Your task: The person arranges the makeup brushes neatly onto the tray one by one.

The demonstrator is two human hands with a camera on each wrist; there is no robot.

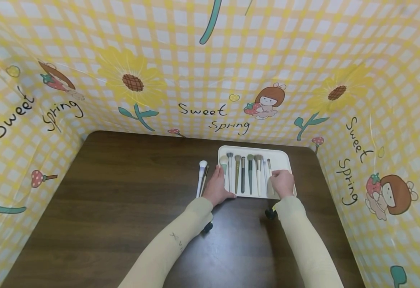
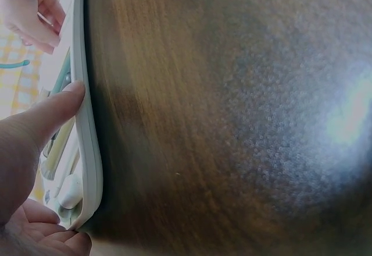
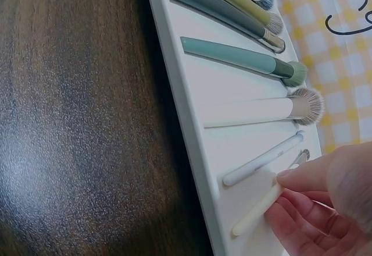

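Observation:
A white tray (image 1: 285, 159) holds several makeup brushes laid side by side. My left hand (image 1: 218, 188) holds the tray's near left corner; in the left wrist view its thumb (image 2: 55, 110) presses on the rim while the other fingers lie round the corner. Over the tray's right part, my right hand (image 1: 283, 183) pinches a slim cream-handled makeup brush (image 3: 253, 216) between thumb and fingers. Beside that brush lies a thin white brush (image 3: 261, 160), then a thick white-handled brush (image 3: 250, 112) and a green brush (image 3: 238, 55).
Left of the tray, a white makeup brush (image 1: 201, 174) and a thin dark brush (image 1: 205, 176) lie on the brown wooden table (image 1: 123, 200). A yellow checked cloth (image 1: 192, 72) walls the table at the back and both sides.

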